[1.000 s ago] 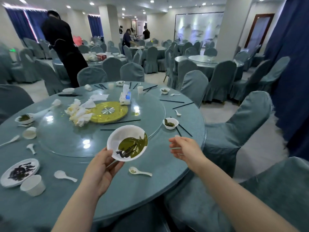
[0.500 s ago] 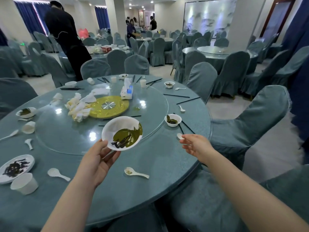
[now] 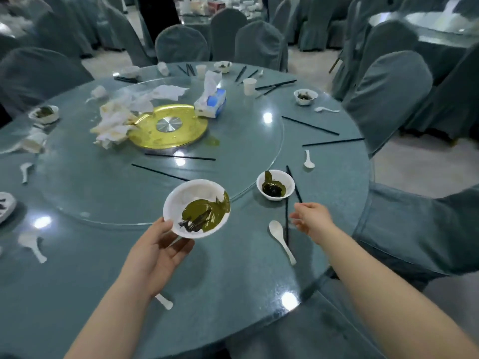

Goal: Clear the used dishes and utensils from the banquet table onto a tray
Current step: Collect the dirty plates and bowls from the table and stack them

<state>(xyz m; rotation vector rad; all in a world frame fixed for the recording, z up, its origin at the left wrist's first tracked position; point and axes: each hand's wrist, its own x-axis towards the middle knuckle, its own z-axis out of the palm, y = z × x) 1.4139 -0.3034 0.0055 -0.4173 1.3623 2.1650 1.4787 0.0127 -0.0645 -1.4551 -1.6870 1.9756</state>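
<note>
One plate (image 3: 196, 208) gripped in left hand (image 3: 155, 251); right hand (image 3: 312, 220) relaxed, empty, just beside chopsticks (image 3: 286, 218).

Spoon (image 3: 281, 239) lies beside chopsticks (image 3: 286, 218), seemingly touching, before bowl (image 3: 275, 184).
</note>
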